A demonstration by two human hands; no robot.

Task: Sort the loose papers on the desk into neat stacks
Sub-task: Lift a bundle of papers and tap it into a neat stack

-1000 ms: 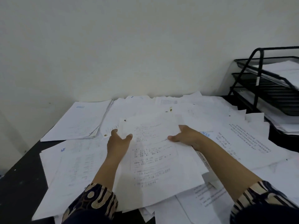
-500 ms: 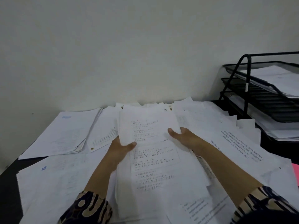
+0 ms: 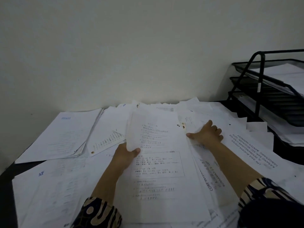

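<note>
A bundle of printed sheets (image 3: 158,163) lies tilted up over the middle of the paper-covered desk. My left hand (image 3: 125,155) grips its left edge, thumb on top of the page. My right hand (image 3: 205,135) rests on the loose papers (image 3: 246,145) just right of the bundle. Its fingers are bent and its thumb tip touches the bundle's right edge. A fairly even stack of papers (image 3: 62,135) sits at the far left. More loose sheets (image 3: 49,186) overlap across the near left and the back of the desk.
A black wire letter tray (image 3: 266,89) with three tiers, holding papers, stands at the right against the wall. The dark desk top (image 3: 6,186) shows at the left edge. A plain wall rises directly behind the desk.
The printed bundle's far end has risen off the desk. My right hand has come off its right edge and moved right onto the loose papers. My left hand keeps its hold.
</note>
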